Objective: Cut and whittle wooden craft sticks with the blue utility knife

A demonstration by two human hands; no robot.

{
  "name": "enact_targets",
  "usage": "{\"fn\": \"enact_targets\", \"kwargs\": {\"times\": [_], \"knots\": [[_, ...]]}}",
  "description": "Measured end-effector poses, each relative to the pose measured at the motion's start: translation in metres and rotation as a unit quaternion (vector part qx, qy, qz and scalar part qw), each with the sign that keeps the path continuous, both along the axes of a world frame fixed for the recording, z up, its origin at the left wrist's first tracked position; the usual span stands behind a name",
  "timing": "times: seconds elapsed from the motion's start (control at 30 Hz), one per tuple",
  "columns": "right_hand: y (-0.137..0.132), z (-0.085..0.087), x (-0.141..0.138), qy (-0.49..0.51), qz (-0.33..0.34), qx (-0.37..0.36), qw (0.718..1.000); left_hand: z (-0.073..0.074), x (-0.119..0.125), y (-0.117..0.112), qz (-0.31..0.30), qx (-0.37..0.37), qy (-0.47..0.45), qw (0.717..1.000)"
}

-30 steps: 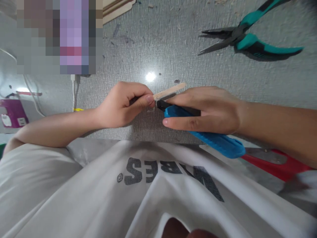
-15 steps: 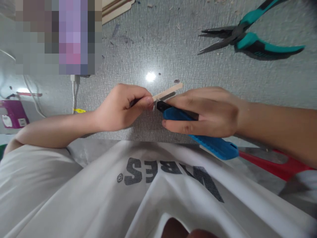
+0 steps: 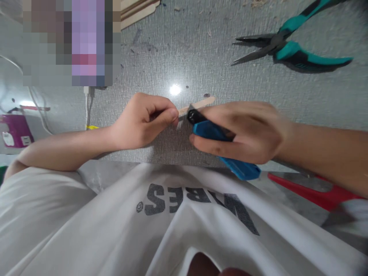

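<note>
Between the thumb and curled fingers of my left hand (image 3: 151, 120) is one end of a flat wooden craft stick (image 3: 205, 102). Its rounded free end points right and slightly away from me. My right hand (image 3: 247, 130) is wrapped round a blue utility knife (image 3: 212, 130) with a black front end. The short blade lies at the stick, a little right of my left fingertips; whether it cuts into the wood I cannot tell. My right hand is slightly blurred.
Teal-handled long-nose pliers (image 3: 277, 44) lie spread at the back right. More craft sticks (image 3: 140, 11) rest at the back left, beside a pixelated area. A white cable (image 3: 87, 103), a purple box (image 3: 17, 131) and wood shavings (image 3: 258, 3) are on the grey table (image 3: 161, 50). A red object (image 3: 324, 191) is at lower right.
My right hand has shifted the knife slightly right along the stick, away from my left fingers. My left hand still grips the stick in nearly the same place.
</note>
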State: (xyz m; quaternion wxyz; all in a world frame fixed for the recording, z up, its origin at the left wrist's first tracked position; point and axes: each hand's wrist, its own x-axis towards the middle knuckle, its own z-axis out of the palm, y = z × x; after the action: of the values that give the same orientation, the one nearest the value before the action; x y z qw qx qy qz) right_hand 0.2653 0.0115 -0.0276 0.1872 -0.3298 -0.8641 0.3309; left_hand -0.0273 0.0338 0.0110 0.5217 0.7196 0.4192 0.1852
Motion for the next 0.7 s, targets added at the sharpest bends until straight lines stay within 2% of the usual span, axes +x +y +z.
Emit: {"fn": "enact_targets", "kwargs": {"times": [0.1, 0.3, 0.4, 0.63, 0.7], "knots": [[-0.0002, 0.0018, 0.0016, -0.009, -0.032, -0.02, 0.999, -0.0014, 0.0004, 0.0002, -0.002, 0.004, -0.008, 1.0], [-0.0026, -0.0071, -0.0011, 0.021, 0.024, 0.0, 0.999, -0.0024, 0.0008, 0.0005, -0.003, 0.015, -0.022, 1.0], [-0.0018, -0.0074, -0.0012, -0.003, -0.001, -0.04, 0.999, -0.0025, 0.0003, 0.0001, -0.009, 0.024, -0.006, 1.0], [0.0018, -0.0027, -0.0024, -0.022, 0.009, -0.134, 0.991, -0.0025, -0.0016, 0.0013, -0.028, 0.033, 0.011, 0.999], [0.0017, -0.0032, -0.0032, -0.017, 0.009, -0.139, 0.99, -0.0033, -0.0021, 0.0015, -0.033, 0.039, 0.013, 0.999]]}}
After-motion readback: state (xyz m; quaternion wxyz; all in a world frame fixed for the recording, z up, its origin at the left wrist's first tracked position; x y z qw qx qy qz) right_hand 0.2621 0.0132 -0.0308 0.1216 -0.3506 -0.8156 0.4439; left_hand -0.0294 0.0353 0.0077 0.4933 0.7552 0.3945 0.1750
